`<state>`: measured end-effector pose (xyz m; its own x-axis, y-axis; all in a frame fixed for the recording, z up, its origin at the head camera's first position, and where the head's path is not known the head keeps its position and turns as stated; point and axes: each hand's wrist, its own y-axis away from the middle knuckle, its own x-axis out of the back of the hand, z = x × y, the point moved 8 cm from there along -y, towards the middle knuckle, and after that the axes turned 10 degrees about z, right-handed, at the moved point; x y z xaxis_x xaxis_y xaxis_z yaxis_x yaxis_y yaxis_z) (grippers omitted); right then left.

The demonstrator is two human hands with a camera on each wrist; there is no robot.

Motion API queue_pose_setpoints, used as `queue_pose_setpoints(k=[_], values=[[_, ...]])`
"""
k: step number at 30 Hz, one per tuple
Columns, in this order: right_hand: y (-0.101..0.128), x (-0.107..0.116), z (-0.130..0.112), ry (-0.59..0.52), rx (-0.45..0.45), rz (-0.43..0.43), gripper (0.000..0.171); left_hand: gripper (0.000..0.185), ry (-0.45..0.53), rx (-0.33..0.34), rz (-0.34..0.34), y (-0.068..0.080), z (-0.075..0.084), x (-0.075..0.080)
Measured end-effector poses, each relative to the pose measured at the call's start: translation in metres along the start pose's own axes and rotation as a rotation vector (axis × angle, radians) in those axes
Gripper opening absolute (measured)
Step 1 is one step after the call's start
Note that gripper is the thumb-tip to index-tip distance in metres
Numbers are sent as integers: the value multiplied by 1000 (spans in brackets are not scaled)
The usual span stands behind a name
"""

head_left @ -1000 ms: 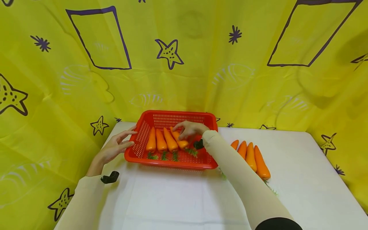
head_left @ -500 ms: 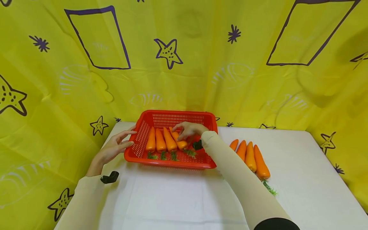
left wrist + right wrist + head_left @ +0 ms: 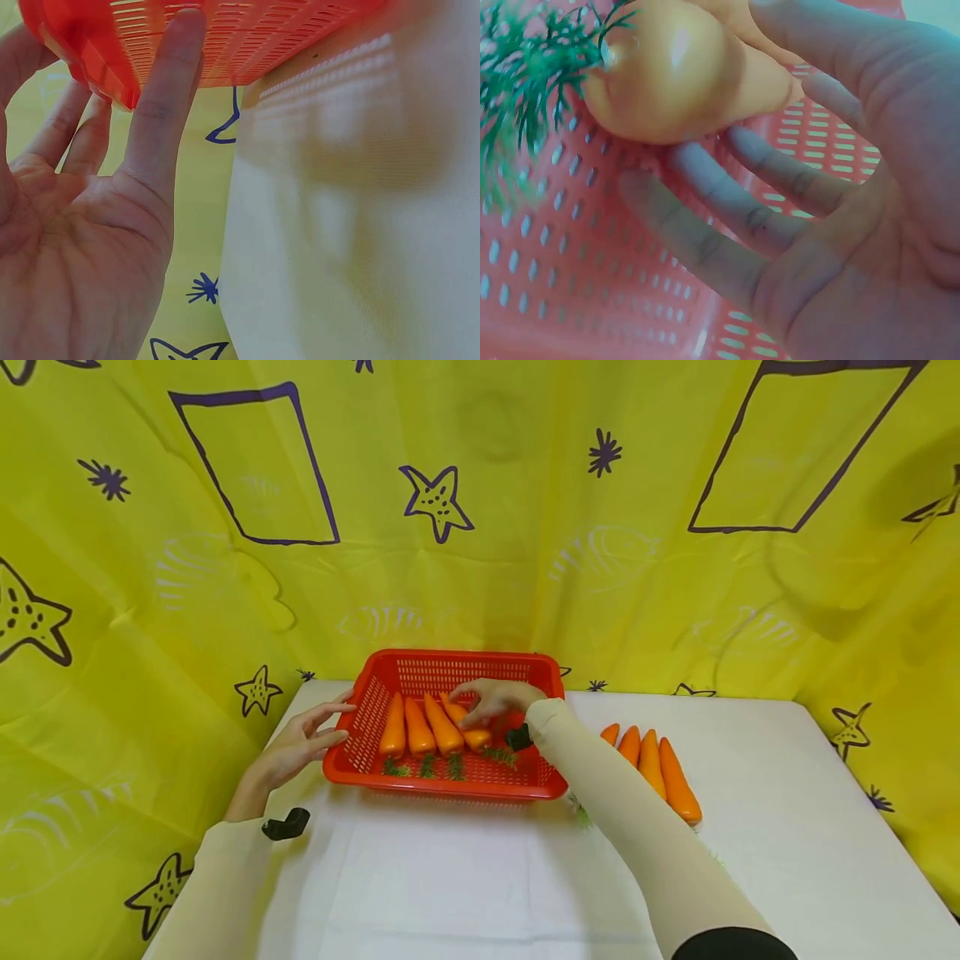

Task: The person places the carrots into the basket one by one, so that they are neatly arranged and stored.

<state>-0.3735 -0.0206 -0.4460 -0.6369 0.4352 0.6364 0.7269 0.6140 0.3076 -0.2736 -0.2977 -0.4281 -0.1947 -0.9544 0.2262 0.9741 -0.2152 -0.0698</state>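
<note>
Four carrots lie side by side in the red basket (image 3: pixel 375 714) on the white table (image 3: pixel 450 877) in the head view; the right hand (image 3: pixel 495 700) covers the rightmost carrot (image 3: pixel 471 733), so its grip is unclear there. Four more carrots (image 3: pixel 652 764) lie right of the basket, partly hidden by the sleeve. The left wrist view shows the left hand (image 3: pixel 82 225) open, straight fingers touching the basket's wall. The right wrist view shows the fingers (image 3: pixel 727 225) relaxed, thumb against the carrot; its tip is cut off.
</note>
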Motion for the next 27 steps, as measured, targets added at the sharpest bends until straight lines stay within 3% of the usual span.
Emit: queue_pose_setpoints(k=[5, 10, 18, 27], values=[[13, 11, -10, 144, 24, -6, 65, 48, 0, 1, -1, 0, 0, 0], [27, 24, -21, 147, 46, -9, 70, 48, -8, -1, 2, 1, 2, 1], [58, 46, -46, 255, 217, 106, 73, 48, -1, 23, 16, 2, 0, 3], [112, 72, -39, 160, 332, 245, 72, 47, 21, 6, 5, 3, 1, -2]])
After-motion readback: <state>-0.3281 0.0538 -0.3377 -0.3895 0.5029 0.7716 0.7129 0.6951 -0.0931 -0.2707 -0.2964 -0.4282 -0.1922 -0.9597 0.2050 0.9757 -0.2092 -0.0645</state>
